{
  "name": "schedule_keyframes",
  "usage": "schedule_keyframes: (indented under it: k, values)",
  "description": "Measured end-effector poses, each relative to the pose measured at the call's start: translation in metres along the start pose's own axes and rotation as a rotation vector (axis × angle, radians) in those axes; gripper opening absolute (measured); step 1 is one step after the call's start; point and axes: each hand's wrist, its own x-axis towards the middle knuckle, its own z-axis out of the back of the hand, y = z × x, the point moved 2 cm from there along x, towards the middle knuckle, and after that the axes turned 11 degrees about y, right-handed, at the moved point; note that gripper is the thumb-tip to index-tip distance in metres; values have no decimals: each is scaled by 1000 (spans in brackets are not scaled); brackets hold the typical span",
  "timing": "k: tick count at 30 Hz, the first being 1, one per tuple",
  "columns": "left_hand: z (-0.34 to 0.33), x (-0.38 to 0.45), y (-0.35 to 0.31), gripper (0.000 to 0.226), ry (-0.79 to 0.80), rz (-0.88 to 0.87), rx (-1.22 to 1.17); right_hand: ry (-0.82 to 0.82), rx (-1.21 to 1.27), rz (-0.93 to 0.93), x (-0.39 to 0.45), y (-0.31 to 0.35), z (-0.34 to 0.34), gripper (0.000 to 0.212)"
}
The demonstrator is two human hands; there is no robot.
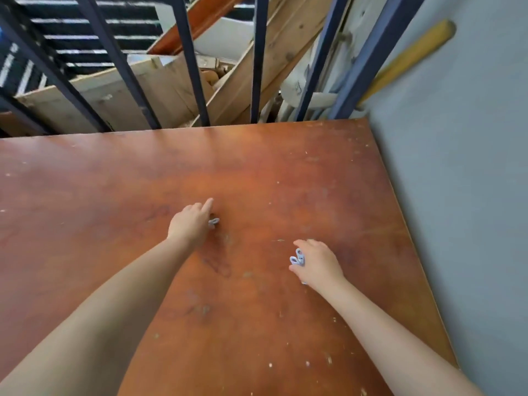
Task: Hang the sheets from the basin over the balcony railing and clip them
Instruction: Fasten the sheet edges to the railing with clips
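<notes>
Two hands reach over one brown desk [257,172]: the left hand [190,222] covers one pale blue clip [213,222], the right hand [318,262] shows two pale blue clip loops [297,259]. Five dark railing bars [190,67] rise beyond.

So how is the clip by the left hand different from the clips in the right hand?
The clip beside the left hand is a single one, low against the brown board at the fingers; the clips in the right hand look like more than one, bunched together. The left hand points a finger forward, while the right hand curls around its clips. All are small and pale blue.
</notes>
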Motion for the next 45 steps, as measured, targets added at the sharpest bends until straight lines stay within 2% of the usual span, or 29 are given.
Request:
schedule_keyframes:
  k: [3,5,8,13,17,21,25,28,32,37,40,45]
  values:
    - [-1,-13,-2,52,-7,-66,-161,36,81,64,8,25,4,35]
    - [2,-30,2,44,-118,-112,-275,43,118,137,15,49,8,29]
    - [8,-62,21,36,-290,-64,-411,58,88,306,27,102,9,29]
    - [0,-142,83,26,-458,203,-537,92,-11,625,15,198,-10,35]
    - [-28,-247,133,25,-564,404,-583,143,-84,839,-29,266,-44,36]
    - [-77,-371,157,37,-690,604,-626,273,-210,1093,-113,326,-100,40]
    - [-155,-510,140,52,-821,805,-660,324,-450,1370,-230,363,-168,32]
    - [-220,-616,107,58,-832,956,-641,315,-606,1581,-334,367,-222,29]
    - [-305,-743,44,42,-747,1231,-636,335,-790,1844,-480,340,-303,26]
    - [-411,-872,-37,32,-752,1570,-777,465,-1067,2106,-638,275,-415,34]
    - [-475,-939,-86,31,-807,1770,-851,581,-1180,2237,-727,235,-478,44]
    - [-577,-1049,-160,32,-835,2076,-926,687,-1287,2490,-873,176,-580,42]
